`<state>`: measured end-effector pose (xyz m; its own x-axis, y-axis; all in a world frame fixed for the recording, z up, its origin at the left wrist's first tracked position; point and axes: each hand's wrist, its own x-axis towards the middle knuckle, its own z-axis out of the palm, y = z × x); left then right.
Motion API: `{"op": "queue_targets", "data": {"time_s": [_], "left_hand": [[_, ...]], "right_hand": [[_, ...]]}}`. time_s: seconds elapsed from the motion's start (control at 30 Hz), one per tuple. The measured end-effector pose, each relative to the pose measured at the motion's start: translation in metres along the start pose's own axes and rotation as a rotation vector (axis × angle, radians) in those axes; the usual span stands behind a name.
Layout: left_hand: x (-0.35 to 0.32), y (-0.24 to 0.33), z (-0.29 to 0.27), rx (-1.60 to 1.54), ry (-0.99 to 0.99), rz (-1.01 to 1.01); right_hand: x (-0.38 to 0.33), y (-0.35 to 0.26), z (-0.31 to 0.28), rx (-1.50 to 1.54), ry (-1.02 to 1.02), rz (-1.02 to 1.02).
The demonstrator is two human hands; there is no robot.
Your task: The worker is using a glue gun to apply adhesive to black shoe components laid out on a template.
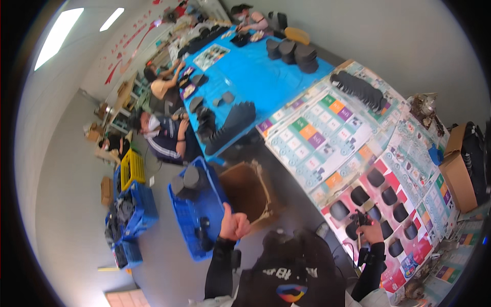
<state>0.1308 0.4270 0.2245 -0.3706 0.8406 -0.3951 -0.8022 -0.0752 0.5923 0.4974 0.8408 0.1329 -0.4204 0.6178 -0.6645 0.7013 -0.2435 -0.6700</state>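
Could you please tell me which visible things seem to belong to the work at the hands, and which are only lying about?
Probably in use:
- dark object at the right hand
- rounded black pieces around it
- red-and-pink sheet beneath them

Probably just lying about:
- yellow crate, far left
- cardboard box, far right
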Motion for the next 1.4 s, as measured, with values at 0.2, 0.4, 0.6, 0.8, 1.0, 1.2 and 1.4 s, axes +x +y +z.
{"op": "queue_targets", "data": {"time_s": [0.2,0.4,0.6,0.8,1.0,1.2,1.4], "left_hand": [[0.02,-0.069,-0.08,0.398,0.185,-0.574],[-0.012,-0.098,-0.126,1.718,0.524,0.024],[0.028,-0.054,-0.032,1.734,0.685,0.392],[0.01,-0.113,-0.079,1.621,0.453,-0.061],[-0.004,-0.145,-0.097,1.499,0.464,-0.176],[0.004,-0.138,-0.094,1.489,0.482,-0.176],[-0.001,-0.151,-0.11,2.002,0.341,-0.275]], "right_hand": [[0.001,0.023,-0.003,-0.113,0.026,-0.111],[0.01,-0.019,0.006,-0.39,-0.005,-0.402],[-0.004,-0.045,-0.005,-0.289,0.041,-0.161],[0.021,-0.039,0.0,-0.212,-0.034,-0.15],[0.033,-0.038,-0.006,-0.213,0.04,-0.093],[0.068,-0.037,0.001,-0.236,0.046,-0.155],[0.131,0.046,-0.005,-0.597,-0.242,-0.611]]}}
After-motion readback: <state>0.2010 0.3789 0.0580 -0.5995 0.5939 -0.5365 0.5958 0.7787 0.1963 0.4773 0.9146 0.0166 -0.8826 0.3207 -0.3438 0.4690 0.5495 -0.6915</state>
